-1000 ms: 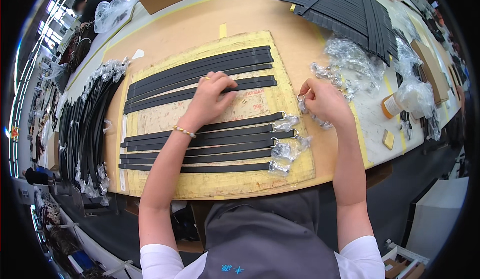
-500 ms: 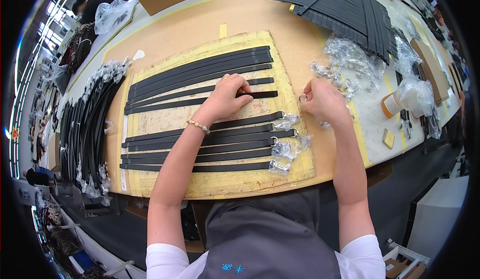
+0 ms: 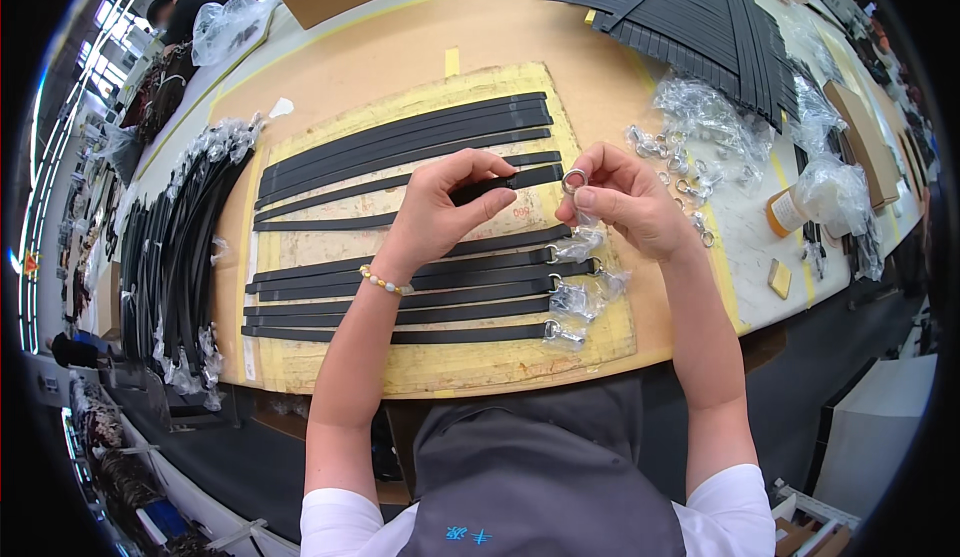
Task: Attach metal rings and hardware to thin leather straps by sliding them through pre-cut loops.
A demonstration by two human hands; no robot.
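- The left hand (image 3: 445,207) has its thumb and fingers pinched on a black strap (image 3: 541,175), close to the strap's right end, over the yellow board (image 3: 500,369)
- The right hand (image 3: 640,207) clamps a metal ring (image 3: 566,179) between thumb and fingertips, just beside that strap end
- Nearer the person, more straps with clips (image 3: 480,288) lie across the board, plastic wrap around their clips
- Loose clips (image 3: 679,163) lie right of the board, near a big strap pile (image 3: 690,32)

Shiny metal ring (image 3: 566,179), smooth matt strap (image 3: 540,175)
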